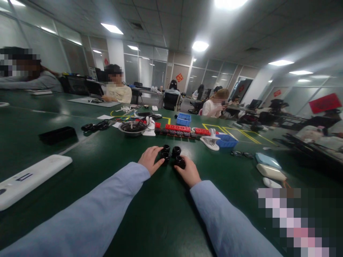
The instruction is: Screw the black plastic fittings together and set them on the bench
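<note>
Several small black round pieces with ringed tops stand close together on the green table, and their exact kind is unclear. My left hand [150, 159] curves around the left side of a front piece [165, 156] and a back piece [166, 147], thumb and fingers touching them. On the other side, my right hand [190, 172] grips the front right piece [179, 162] between thumb and fingers. Just behind that one stands another black piece [176, 151], which neither hand appears to hold.
Beyond my hands lie a row of red and black blocks [178, 129], a round metal-rimmed dish [132, 127], a white stand [210, 140] and a blue bin [227, 140]. A long white device [37, 178] lies left; pouches [270, 171] lie right. People sit at surrounding tables.
</note>
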{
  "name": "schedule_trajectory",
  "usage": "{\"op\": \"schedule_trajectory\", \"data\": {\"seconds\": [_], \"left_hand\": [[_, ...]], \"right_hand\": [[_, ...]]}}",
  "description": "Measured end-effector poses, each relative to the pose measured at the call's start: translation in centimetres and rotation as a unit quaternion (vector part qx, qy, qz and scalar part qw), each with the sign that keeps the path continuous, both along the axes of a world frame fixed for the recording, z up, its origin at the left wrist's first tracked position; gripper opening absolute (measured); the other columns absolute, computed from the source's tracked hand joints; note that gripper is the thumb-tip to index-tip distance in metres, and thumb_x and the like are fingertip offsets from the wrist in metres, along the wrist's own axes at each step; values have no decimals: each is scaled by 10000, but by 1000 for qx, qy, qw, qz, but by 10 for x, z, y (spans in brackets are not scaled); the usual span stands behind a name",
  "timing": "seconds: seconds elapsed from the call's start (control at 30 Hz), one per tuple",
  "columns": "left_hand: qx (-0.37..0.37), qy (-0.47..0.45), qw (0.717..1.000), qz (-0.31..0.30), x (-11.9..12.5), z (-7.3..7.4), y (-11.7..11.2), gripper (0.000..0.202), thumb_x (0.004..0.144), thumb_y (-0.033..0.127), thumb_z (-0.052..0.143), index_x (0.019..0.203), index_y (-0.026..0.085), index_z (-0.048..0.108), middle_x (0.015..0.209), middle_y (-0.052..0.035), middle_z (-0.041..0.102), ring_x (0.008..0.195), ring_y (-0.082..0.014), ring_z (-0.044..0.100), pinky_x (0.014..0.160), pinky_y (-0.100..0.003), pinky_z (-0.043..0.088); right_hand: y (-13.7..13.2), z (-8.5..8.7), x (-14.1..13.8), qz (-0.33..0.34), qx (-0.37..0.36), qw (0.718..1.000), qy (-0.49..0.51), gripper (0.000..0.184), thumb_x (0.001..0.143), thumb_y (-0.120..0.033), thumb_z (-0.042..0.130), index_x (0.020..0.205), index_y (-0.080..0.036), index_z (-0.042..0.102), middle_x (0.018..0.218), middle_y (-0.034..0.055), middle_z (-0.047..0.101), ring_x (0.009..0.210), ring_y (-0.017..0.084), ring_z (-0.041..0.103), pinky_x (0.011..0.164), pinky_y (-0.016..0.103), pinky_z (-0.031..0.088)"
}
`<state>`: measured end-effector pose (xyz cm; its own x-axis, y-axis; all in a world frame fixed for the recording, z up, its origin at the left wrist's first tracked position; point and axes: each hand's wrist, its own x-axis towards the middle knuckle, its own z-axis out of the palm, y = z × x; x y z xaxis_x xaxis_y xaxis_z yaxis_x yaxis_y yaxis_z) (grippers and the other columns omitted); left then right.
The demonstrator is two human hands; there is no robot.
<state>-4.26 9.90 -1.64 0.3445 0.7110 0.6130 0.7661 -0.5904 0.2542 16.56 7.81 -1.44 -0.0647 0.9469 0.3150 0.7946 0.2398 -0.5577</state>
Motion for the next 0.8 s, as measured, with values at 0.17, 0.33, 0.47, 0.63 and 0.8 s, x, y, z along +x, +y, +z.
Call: {"op": "schedule_trajectory", "data": {"seconds": [0.17,0.33,0.47,0.63,0.8], "left_hand": [[0,2,1000,2,0,0,1,466,857,409,395,1233,135,427,1160,-126,467,1089,-264,418,934,-428,365],[1,4,1000,9,0,0,0,475,858,416,387,1236,131,425,1162,-130,464,1087,-266,418,932,-430,364],[4,6,1000,13,-1,0,0,481,858,421,381,1234,125,425,1162,-133,465,1086,-266,421,934,-425,362],[3,10,1000,11,-1,-1,1,477,860,428,373,1238,141,420,1165,-125,468,1087,-264,423,931,-426,366],[1,11,1000,11,-2,-1,1,489,861,441,355,1240,138,416,1174,-129,462,1099,-268,416,940,-435,355]], "right_hand": [[2,-1,-1,-4,-6,1000,4,503,692,-308,664,1150,-178,503,999,83,606,941,221,556,820,336,418],[2,-1,3,14,-12,1000,10,663,652,-275,690,1247,-159,420,994,84,600,949,224,549,829,336,424],[2,-1,5,27,-16,999,17,655,657,-146,642,1266,-166,401,988,64,609,945,201,554,855,320,418],[2,0,4,23,-17,999,23,617,677,-90,599,1262,-138,410,964,81,619,926,199,570,844,319,423],[0,2,5,30,-22,999,21,639,679,-60,609,1269,-167,389,963,51,637,928,187,576,846,312,426]]}}
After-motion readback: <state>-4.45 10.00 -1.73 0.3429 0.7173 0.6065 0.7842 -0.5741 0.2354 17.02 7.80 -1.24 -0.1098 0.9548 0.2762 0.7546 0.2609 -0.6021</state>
